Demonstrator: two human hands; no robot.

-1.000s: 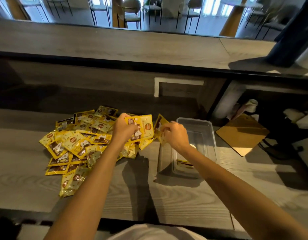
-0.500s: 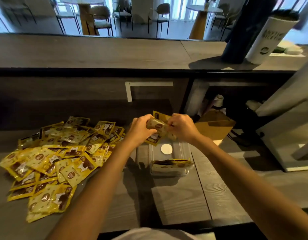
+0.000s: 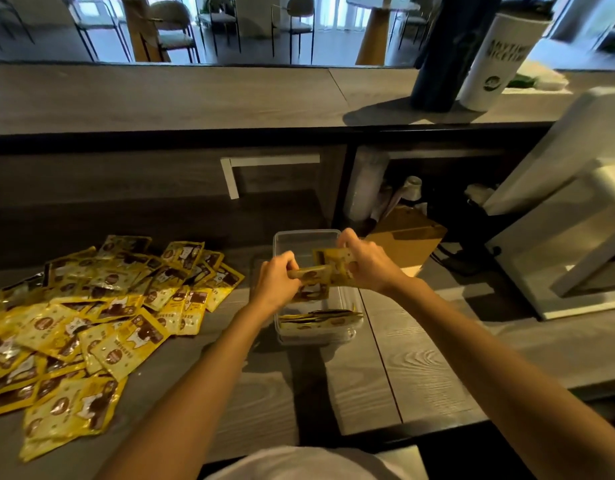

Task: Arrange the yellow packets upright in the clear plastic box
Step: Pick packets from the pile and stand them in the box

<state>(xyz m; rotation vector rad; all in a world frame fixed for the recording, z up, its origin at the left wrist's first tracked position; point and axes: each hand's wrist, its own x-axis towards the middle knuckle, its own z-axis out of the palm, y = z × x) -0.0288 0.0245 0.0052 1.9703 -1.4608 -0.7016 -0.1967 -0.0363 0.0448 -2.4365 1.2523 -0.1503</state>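
Both hands, left hand [image 3: 276,284] and right hand [image 3: 366,263], pinch a small sheaf of yellow packets [image 3: 319,275] between them, over the clear plastic box [image 3: 299,239]. Below the grip, a few packets apparently stand on edge. Light, limp, slick foil; take by the edges. Loose pile [image 3: 91,323] lies left on desk.

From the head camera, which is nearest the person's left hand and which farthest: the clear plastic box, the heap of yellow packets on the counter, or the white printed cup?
1. Clear plastic box, directly under the left hand.
2. Heap of yellow packets, off to its left.
3. White printed cup, far right on the upper ledge.
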